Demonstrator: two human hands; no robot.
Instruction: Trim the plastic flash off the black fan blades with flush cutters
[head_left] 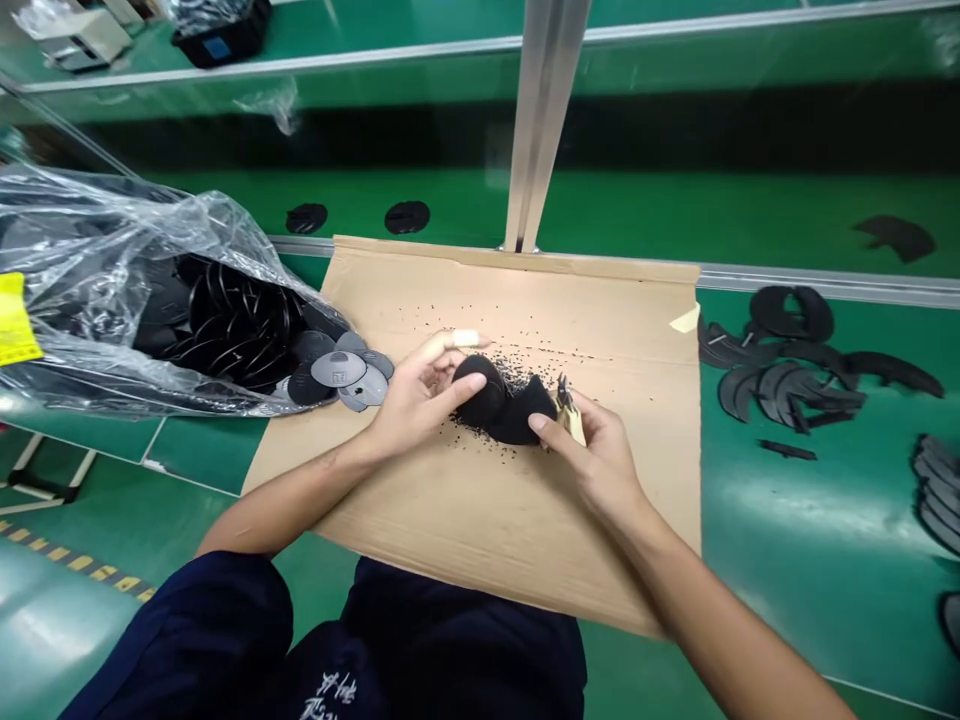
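My left hand pinches a round black plastic disc between thumb and fingers; a light wrap covers one fingertip. In my right hand, the thumb presses on a black plastic piece with a pointed edge, which touches or joins the disc; I cannot tell which. The same hand also holds a pair of nippers with pale yellow handles, jaws pointing up and away. Small black bits lie scattered under and around both hands on a cardboard sheet.
A clear plastic bag full of black discs lies at the left, with several grey discs at its mouth. Curved black pieces are heaped on the green table at the right. A metal post rises behind the cardboard.
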